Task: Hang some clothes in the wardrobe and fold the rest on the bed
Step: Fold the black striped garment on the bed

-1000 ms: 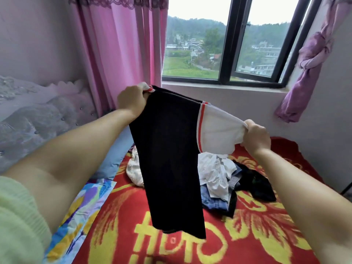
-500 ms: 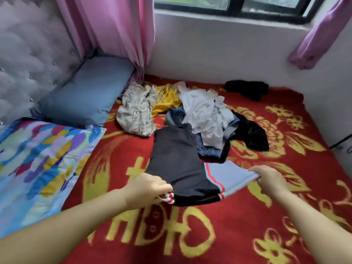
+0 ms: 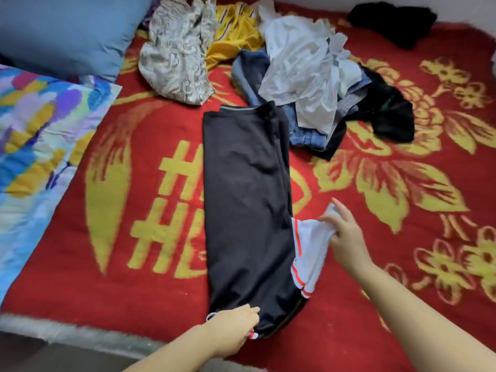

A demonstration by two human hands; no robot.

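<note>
A black shirt (image 3: pixel 247 200) with a white, red-striped sleeve (image 3: pixel 308 251) lies flat and lengthwise on the red and yellow blanket (image 3: pixel 389 277). My left hand (image 3: pixel 233 331) grips its near collar end at the bed's front edge. My right hand (image 3: pixel 343 232) pinches the white sleeve at the shirt's right side. Behind the shirt lies a heap of clothes: a white garment (image 3: pixel 303 65), jeans (image 3: pixel 303 130), a yellow top (image 3: pixel 233 33), a grey patterned piece (image 3: pixel 177 55) and black items (image 3: pixel 389 114).
A blue pillow (image 3: pixel 67 30) sits at the back left, with a colourful quilt (image 3: pixel 35 135) along the left side. Another black garment (image 3: pixel 394 20) lies at the far right near the wall. The bed's front edge (image 3: pixel 80 334) runs below my left hand.
I have lowered the black shirt from mid-air in front of the window and spread it flat on the blanket. My view has tipped down to the bed.
</note>
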